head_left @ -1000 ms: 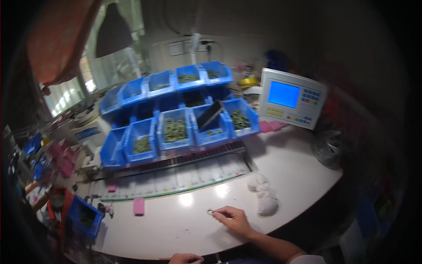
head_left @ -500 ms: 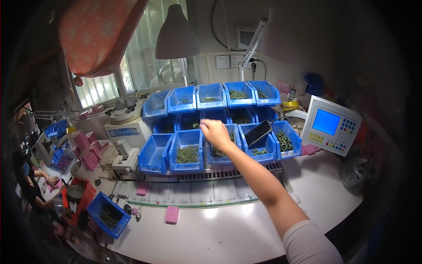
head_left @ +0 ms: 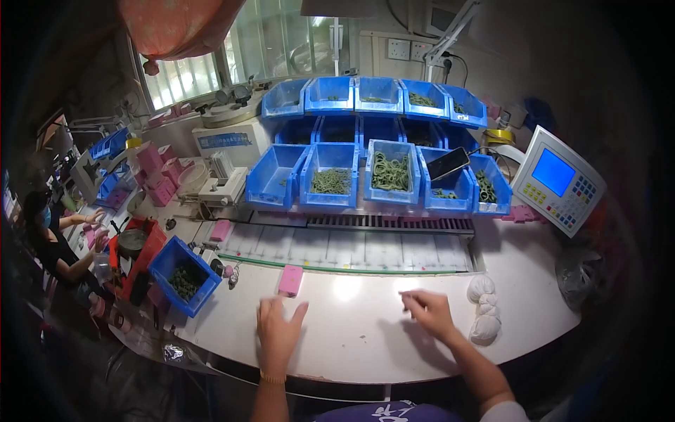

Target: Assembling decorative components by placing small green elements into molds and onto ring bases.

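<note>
My right hand (head_left: 430,313) is over the white table (head_left: 337,359), its thumb and forefinger closed in a pinch. Whatever sits at those fingertips is too small and dark to make out. My left hand (head_left: 279,329) has its fingers up and its thumb spread apart, with nothing seen in it. Just beyond its fingertips lies a small pink block (head_left: 290,280). Across the table stand rows of blue bins with small green pieces; one front bin (head_left: 391,199) holds many green rings (head_left: 391,173).
A phone (head_left: 448,164) leans in a front bin. On the right are a control panel with a blue screen (head_left: 553,172) and a twisted white cloth (head_left: 484,311). A tilted blue bin (head_left: 184,276) is at left, near another person (head_left: 67,246) at work.
My right hand has drawn back from the bins to above the near table. My left hand has come into view. The view has tilted downward, showing the white cloth fully.
</note>
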A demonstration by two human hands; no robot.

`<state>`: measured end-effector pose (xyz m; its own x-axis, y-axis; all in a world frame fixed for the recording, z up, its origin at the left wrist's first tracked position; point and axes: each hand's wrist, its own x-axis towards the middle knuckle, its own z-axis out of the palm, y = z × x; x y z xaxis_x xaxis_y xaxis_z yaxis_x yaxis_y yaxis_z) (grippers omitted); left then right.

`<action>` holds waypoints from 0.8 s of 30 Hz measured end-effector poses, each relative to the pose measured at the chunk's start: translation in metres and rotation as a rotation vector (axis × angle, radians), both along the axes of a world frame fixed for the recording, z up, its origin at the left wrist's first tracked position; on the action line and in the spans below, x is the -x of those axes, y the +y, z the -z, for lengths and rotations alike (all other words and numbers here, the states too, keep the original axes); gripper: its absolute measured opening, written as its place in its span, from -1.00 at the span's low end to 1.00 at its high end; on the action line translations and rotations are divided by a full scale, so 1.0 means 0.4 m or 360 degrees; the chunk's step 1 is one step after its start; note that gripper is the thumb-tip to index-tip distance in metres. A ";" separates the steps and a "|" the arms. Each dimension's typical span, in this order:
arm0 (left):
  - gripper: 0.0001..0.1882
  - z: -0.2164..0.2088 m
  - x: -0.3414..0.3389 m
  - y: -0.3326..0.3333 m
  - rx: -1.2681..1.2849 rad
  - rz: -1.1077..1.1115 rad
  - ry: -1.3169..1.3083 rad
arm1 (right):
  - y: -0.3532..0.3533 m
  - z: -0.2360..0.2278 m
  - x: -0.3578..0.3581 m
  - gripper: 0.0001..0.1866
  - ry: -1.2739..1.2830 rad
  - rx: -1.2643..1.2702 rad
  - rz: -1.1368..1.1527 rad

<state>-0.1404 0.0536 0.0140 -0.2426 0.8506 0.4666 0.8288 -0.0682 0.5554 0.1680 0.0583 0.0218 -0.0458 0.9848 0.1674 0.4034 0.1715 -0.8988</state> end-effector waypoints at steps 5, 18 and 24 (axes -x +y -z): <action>-0.47 0.064 0.000 0.191 0.0256 -0.0233 0.0488 | -0.174 0.093 -0.032 -0.75 0.0477 0.0348 0.0047; -0.43 0.034 -0.325 -0.154 0.0054 0.1177 -0.0615 | -0.185 0.073 0.044 -0.46 0.0918 0.0621 -0.0448; -0.45 0.077 -0.354 -0.161 -0.0123 0.1109 -0.0346 | -0.221 0.094 0.068 -0.47 0.0782 0.0386 -0.0180</action>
<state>0.0011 -0.0107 -0.0169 0.2483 0.8079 0.5345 0.4504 -0.5848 0.6747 0.1407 -0.0300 -0.0159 -0.1273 0.9912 -0.0353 -0.0821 -0.0460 -0.9956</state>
